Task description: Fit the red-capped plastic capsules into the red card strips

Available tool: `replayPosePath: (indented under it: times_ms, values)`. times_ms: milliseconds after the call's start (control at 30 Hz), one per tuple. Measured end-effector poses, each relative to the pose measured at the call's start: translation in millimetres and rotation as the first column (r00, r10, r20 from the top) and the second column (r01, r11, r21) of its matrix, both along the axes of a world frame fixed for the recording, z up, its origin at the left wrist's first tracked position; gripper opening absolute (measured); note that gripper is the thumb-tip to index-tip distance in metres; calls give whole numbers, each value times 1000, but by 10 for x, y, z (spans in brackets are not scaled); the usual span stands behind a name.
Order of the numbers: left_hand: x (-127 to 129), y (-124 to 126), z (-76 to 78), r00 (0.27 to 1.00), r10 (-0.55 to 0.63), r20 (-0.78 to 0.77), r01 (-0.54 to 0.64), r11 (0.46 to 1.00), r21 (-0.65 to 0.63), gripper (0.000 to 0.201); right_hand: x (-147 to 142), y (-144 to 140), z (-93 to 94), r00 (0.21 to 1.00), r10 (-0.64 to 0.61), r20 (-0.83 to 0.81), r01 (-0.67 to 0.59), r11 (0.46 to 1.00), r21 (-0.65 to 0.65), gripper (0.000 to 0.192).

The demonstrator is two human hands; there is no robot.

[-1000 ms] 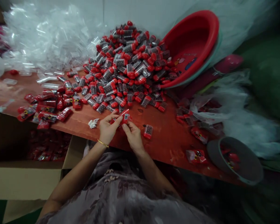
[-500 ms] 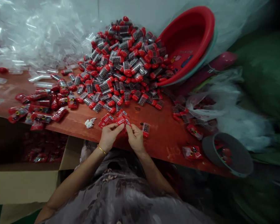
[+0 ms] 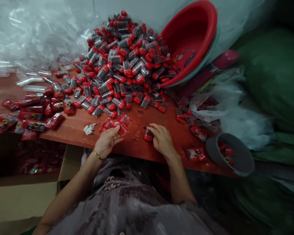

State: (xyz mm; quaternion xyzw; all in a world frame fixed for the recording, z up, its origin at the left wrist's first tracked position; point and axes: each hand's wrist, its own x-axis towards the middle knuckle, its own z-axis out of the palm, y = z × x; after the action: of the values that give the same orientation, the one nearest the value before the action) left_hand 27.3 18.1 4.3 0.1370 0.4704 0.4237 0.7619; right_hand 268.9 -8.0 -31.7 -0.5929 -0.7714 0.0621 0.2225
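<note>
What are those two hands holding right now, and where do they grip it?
The left hand pinches red labels by their near edge. The right hand closes on a small red-capped container at its side.

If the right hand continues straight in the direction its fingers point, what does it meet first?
The right hand points left, and its fingertips already touch a small red-capped container. Beyond that lies bare tabletop, then probably the red packets by the left hand.

A reddish-brown counter (image 3: 161, 153) carries a big heap of red-capped tubes (image 3: 122, 62) at its middle. Clear wrappers (image 3: 31, 36) pile at the far left. Red packets (image 3: 29, 112) lie along the left edge, a white scrap (image 3: 89, 129) near the front, red labels (image 3: 116, 124) just beside it, and a tilted red basin (image 3: 188, 42) at the right.
</note>
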Motion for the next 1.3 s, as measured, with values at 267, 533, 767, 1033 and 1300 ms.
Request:
replayPosePath:
  times_ms: [267,533,767,1033,1300]
  values:
    - [22,-40,16,997,-30,69,35,996,-82,13,195,95,29,968,213,134,-198,973,-121,43]
    - [0,-52,24,994,-29,107,38,996,-76,15,-80,-119,-53,950,44,-309,-77,993,-95,24]
    - [75,-117,16,996,-56,74,55,998,13,23,-532,-418,231,531,-274,-802,-307,820,-483,31]
    - [17,-118,11,997,-28,-68,36,992,123,37,-633,-317,235,488,-320,-812,-265,832,-488,27]
    - [4,-120,31,993,-66,-101,82,983,163,38,-680,-351,226,556,-282,-782,-215,860,-463,23]
